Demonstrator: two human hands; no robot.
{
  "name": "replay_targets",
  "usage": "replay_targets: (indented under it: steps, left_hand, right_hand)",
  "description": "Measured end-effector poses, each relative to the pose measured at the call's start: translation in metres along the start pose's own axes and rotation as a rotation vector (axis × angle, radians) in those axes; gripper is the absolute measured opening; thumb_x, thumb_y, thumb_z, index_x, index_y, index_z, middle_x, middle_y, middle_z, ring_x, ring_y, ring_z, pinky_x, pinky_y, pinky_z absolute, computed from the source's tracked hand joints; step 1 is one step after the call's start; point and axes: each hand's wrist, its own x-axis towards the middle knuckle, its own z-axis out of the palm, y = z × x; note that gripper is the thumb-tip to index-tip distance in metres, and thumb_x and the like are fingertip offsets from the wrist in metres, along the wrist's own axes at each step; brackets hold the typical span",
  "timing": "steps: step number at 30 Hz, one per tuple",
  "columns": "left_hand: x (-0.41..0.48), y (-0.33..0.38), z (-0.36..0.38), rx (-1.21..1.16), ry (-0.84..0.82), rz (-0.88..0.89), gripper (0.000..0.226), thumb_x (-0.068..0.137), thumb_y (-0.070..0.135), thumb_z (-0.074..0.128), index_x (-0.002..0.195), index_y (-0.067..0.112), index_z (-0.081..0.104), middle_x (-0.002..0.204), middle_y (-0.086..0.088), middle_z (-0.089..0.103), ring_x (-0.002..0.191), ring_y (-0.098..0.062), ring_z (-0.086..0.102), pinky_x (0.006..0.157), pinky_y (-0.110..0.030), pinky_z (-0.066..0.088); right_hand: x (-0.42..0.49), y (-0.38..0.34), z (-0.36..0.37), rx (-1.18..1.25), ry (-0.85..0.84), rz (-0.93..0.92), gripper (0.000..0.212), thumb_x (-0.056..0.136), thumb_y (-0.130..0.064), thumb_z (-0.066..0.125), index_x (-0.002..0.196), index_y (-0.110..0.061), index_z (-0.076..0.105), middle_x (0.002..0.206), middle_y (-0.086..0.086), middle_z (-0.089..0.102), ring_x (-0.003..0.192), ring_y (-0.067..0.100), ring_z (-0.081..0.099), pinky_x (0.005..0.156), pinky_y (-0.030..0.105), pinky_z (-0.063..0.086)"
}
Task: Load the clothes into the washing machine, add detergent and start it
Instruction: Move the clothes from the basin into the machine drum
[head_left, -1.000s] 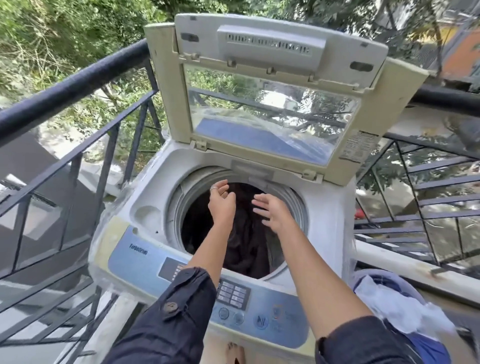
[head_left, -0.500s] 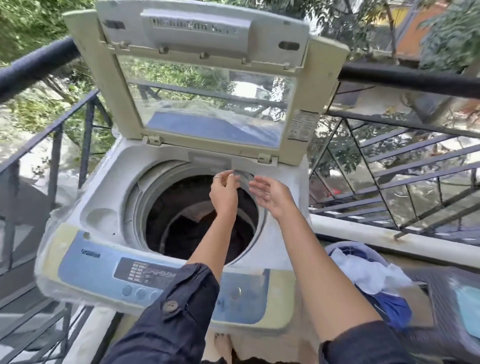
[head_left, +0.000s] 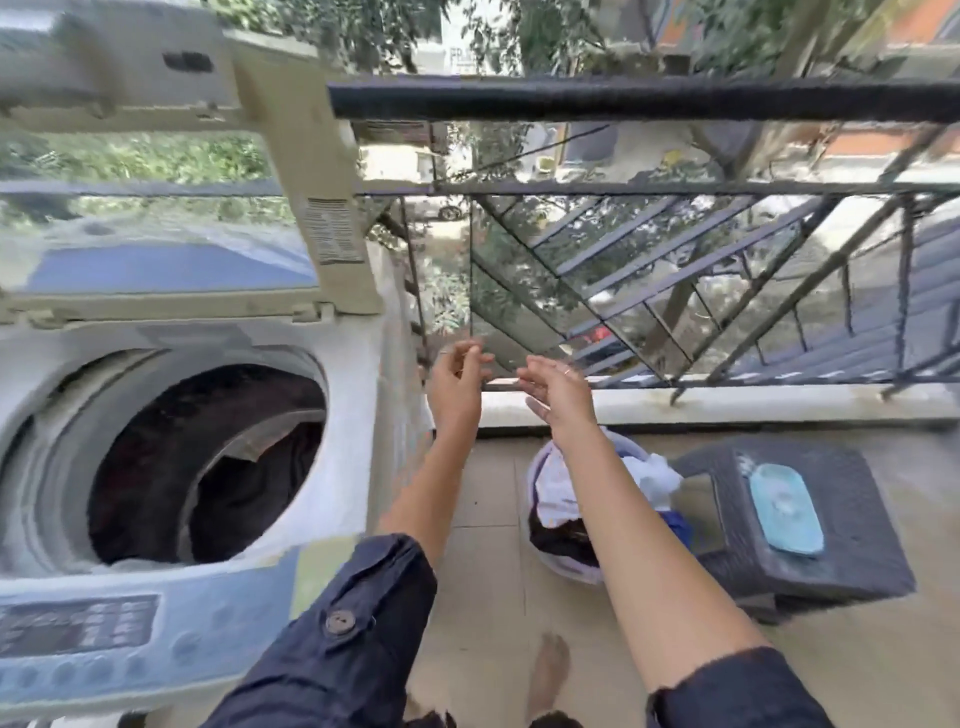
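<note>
Both hands (head_left: 506, 387) empty, seemingly; clothes basket (head_left: 566, 514) lies below.

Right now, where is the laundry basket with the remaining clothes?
The laundry basket stands on the tiled floor to the right of the washing machine, directly left of the dark stool, and partly behind the right forearm.
</note>
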Motion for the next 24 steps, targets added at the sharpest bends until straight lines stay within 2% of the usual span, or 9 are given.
replay_targets:
  steps: [3,5,9,11,13,15,17,20,24]
  left_hand:
    - [-0.009,-0.025,0.044,0.063,0.002,-0.039,0.011,0.094,0.01,0.049,0.097,0.009,0.06,0.086,-0.013,0.068,0.079,-0.025,0.065,0.057,-0.019,0.045]
    - [-0.014,-0.042,0.072,0.078,0.014,-0.092,0.014,0.094,0.01,0.05,0.099,0.006,0.062,0.085,-0.01,0.068,0.08,-0.023,0.064,0.061,-0.021,0.043]
    - [-0.017,-0.074,0.118,0.132,0.006,-0.142,0.016,0.093,0.011,0.05,0.101,0.004,0.062,0.091,-0.01,0.069,0.082,-0.021,0.064,0.063,-0.012,0.047]
    - [-0.013,-0.094,0.137,0.167,-0.012,-0.157,0.011,0.092,0.012,0.05,0.097,0.011,0.06,0.091,-0.01,0.07,0.084,-0.022,0.064,0.071,-0.02,0.047]
    - [-0.011,-0.119,0.15,0.247,-0.033,-0.166,0.013,0.092,0.015,0.051,0.102,0.016,0.058,0.09,-0.005,0.067,0.086,-0.02,0.061,0.077,-0.027,0.043]
    - [-0.007,-0.149,0.161,0.331,-0.075,-0.174,0.023,0.092,0.018,0.052,0.115,0.015,0.056,0.092,-0.002,0.062,0.086,-0.018,0.056,0.079,-0.028,0.041]
    - [-0.001,-0.181,0.169,0.377,-0.103,-0.197,0.03,0.092,0.017,0.052,0.122,0.014,0.053,0.097,-0.002,0.062,0.09,-0.017,0.055,0.08,-0.026,0.039]
    - [0.015,-0.243,0.182,0.491,-0.177,-0.241,0.035,0.091,0.017,0.054,0.126,0.016,0.053,0.118,-0.007,0.063,0.11,-0.023,0.058,0.09,-0.03,0.043]
    - [0.037,-0.319,0.194,0.685,-0.328,-0.193,0.041,0.091,0.018,0.053,0.132,0.015,0.052,0.132,-0.01,0.056,0.121,-0.026,0.052,0.091,-0.026,0.04]
  right_hand:
    - [0.017,-0.007,-0.052,-0.005,0.048,0.01,0.02,0.09,-0.006,0.051,0.081,-0.023,0.058,0.067,-0.007,0.063,0.064,0.004,0.06,0.058,0.02,0.034]
    - [0.031,-0.011,-0.086,-0.008,0.085,0.004,0.018,0.09,-0.006,0.052,0.085,-0.021,0.059,0.061,-0.008,0.064,0.052,-0.001,0.061,0.054,0.019,0.032]
    - [0.067,-0.006,-0.145,-0.034,0.183,-0.005,0.018,0.089,-0.002,0.053,0.08,-0.016,0.059,0.071,0.003,0.059,0.043,-0.001,0.059,0.043,0.012,0.039]
    - [0.09,0.003,-0.171,-0.035,0.234,0.007,0.021,0.09,-0.002,0.053,0.076,-0.017,0.058,0.07,0.003,0.058,0.043,0.0,0.06,0.043,0.01,0.044]
    - [0.113,0.02,-0.193,-0.09,0.277,0.031,0.022,0.09,-0.006,0.056,0.073,-0.02,0.058,0.07,0.0,0.059,0.055,0.006,0.06,0.049,0.014,0.044]
    - [0.137,0.044,-0.215,-0.173,0.33,0.037,0.019,0.088,-0.01,0.059,0.073,-0.022,0.059,0.07,-0.005,0.058,0.062,0.006,0.053,0.051,0.015,0.038]
    - [0.16,0.068,-0.234,-0.243,0.376,0.032,0.007,0.085,-0.011,0.063,0.086,-0.017,0.064,0.073,-0.005,0.059,0.065,0.009,0.051,0.052,0.016,0.038]
    - [0.197,0.112,-0.262,-0.301,0.407,0.033,0.022,0.084,-0.01,0.065,0.105,-0.003,0.066,0.091,0.007,0.063,0.085,0.019,0.055,0.069,0.028,0.042]
    - [0.24,0.17,-0.289,-0.522,0.479,-0.004,0.032,0.079,-0.018,0.069,0.11,-0.011,0.065,0.119,0.011,0.061,0.108,0.028,0.058,0.087,0.034,0.045]
